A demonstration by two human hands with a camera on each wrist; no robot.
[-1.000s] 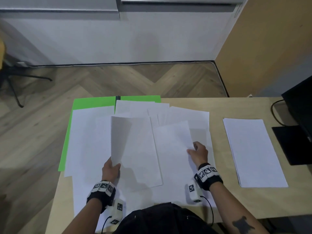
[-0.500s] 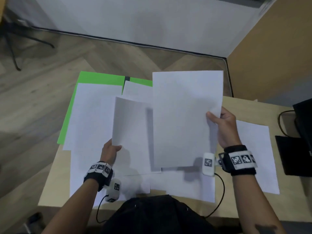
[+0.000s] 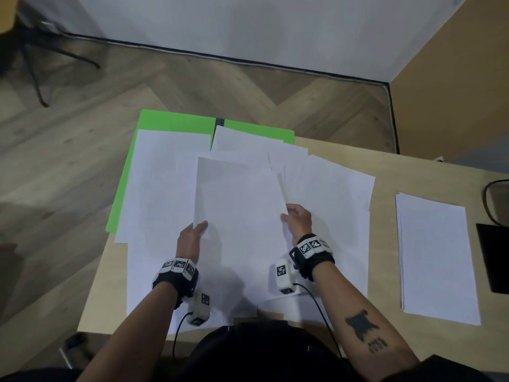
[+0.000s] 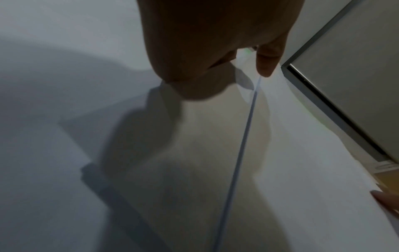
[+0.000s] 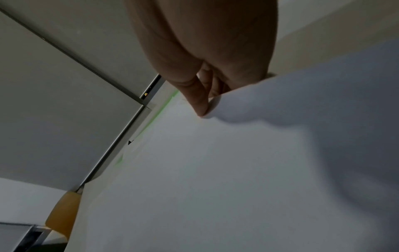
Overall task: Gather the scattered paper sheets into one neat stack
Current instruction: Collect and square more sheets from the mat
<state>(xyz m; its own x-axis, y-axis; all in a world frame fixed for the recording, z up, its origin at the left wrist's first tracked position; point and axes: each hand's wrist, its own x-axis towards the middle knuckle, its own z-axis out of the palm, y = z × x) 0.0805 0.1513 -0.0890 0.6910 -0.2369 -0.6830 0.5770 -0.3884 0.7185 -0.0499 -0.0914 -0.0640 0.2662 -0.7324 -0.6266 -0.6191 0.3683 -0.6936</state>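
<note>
- Two hands hold the raised sheets (image 3: 239, 205) over the middle of the table (image 3: 407, 172): the left hand (image 3: 190, 238) pinches the lower left edge, the right hand (image 3: 297, 219) the right edge.
- In the left wrist view the thumb (image 4: 267, 63) presses on the thin paper edge; in the right wrist view a fingertip (image 5: 198, 104) curls round a bent white corner.
- Under and around them lie loose sheets (image 3: 330, 188), overlapping at odd angles and reaching from the near table edge to the far one.
- A green folder (image 3: 176, 121) lies beneath the far left of the spread and juts over the table's left and far edges.
- A neat stack (image 3: 435, 257) sits well apart to the right, squared up on bare wood.
- Just right of the stack there is a dark flat object (image 3: 493, 255), cut off by the frame, with a cable (image 3: 489, 199) looping behind it.
- How many sheets are held cannot be told; the white layers blend together.
- Both wrist views are dim and mostly filled by blank paper and shadow.
- The person's dark clothing hides the near middle of the table edge.
</note>
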